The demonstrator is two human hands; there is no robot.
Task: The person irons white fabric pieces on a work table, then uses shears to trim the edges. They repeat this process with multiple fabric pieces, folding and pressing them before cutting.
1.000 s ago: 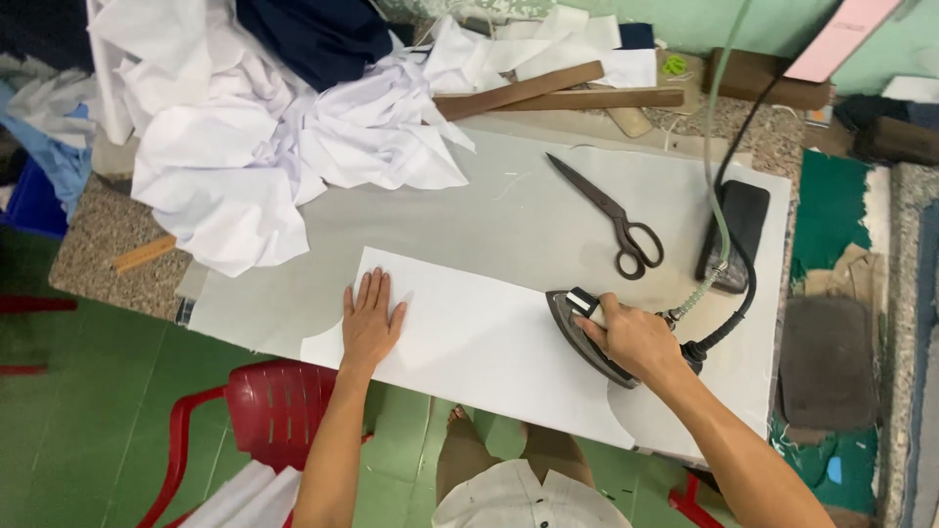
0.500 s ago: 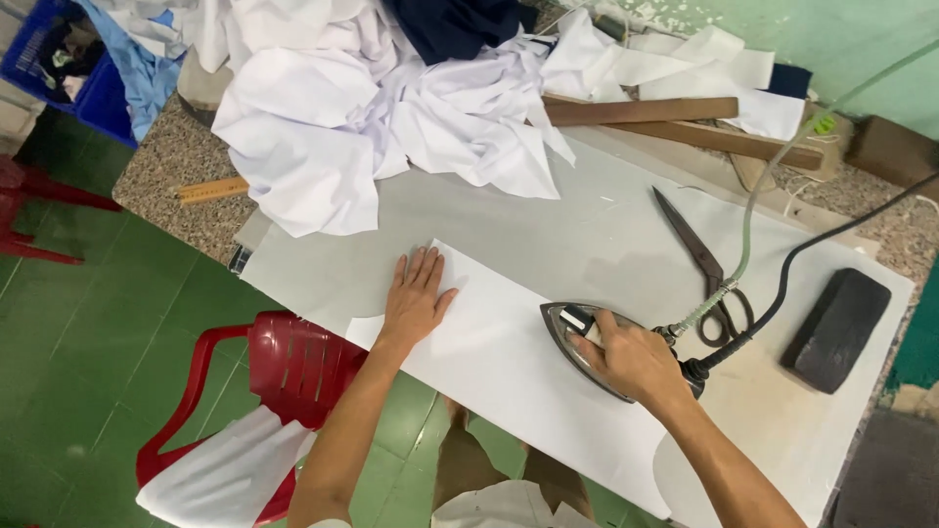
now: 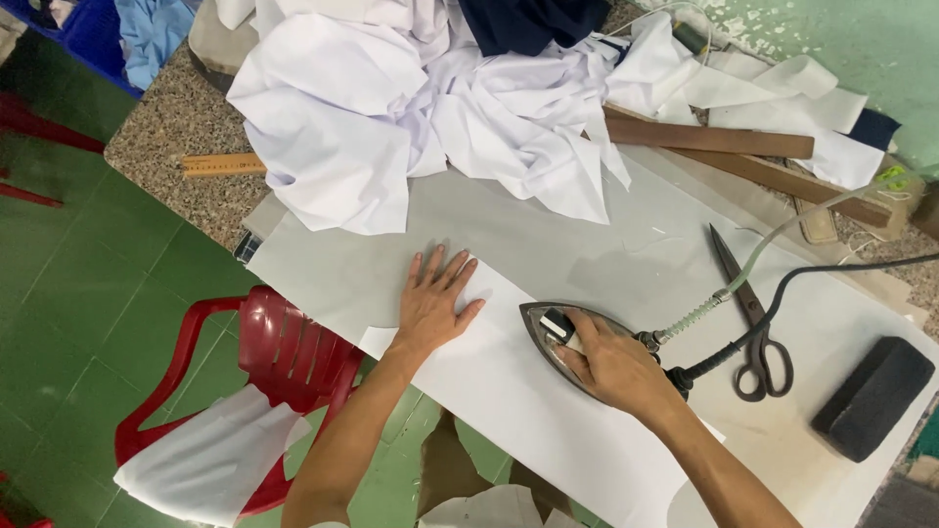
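My right hand grips the handle of a steel iron, which rests flat on a long white fabric piece with its tip pointing left. My left hand lies flat with fingers spread on the left end of that piece, pressing it down. The fabric lies on a grey pressing pad that covers the table. A black cord and a pale hose run from the iron's back toward the upper right.
A heap of white garments fills the table's far side, with dark cloth on top. Black scissors and a dark block lie right of the iron. Wooden strips and a ruler lie nearby. A red plastic chair stands below.
The view has swung further to the left and tilted. My right hand has slid the iron leftward along the white piece, closer to my left hand, which stays pressed flat on the fabric.
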